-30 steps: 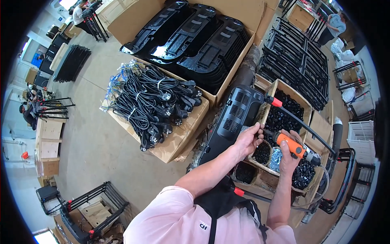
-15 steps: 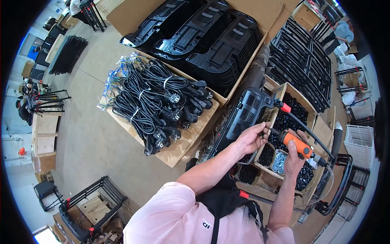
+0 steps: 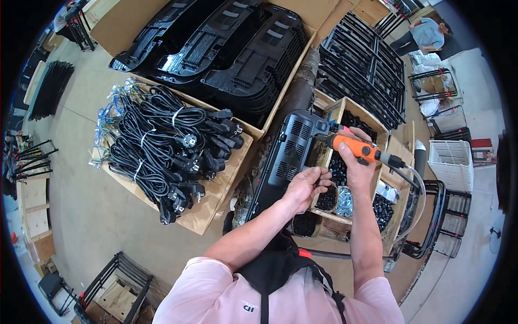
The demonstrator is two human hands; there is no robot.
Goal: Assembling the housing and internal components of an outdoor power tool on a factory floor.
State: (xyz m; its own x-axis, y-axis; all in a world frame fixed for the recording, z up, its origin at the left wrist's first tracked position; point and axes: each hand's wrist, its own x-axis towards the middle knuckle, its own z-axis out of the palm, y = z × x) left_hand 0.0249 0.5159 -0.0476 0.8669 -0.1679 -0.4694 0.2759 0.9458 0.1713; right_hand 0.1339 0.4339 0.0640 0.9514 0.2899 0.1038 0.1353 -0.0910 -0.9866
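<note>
My right hand (image 3: 358, 170) grips an orange power screwdriver (image 3: 352, 147), its tip pointing left over a black slotted plastic housing (image 3: 294, 148). A pale hose (image 3: 422, 181) curves down from the tool's back end. Left of the tool and lower, my left hand (image 3: 305, 189) is closed, fingertips pinched together; what they hold is too small to make out. Just beside that hand sits a wooden parts box (image 3: 382, 120) with compartments. It holds black plastic pieces (image 3: 339, 170), small black screws (image 3: 326, 201) and silver screws (image 3: 344, 201).
Bundled black power cables (image 3: 156, 143) lie on cardboard to the left. Behind them, a large carton holds stacked black plastic shells (image 3: 243, 65). Black metal frames (image 3: 367, 70) lean at the far right. A white crate (image 3: 450, 162) and another person (image 3: 426, 35) are farther right.
The view has shifted rightward. My right hand has swung the screwdriver toward the housing, its tip now at the housing's right end. My left hand has lowered away from the tip.
</note>
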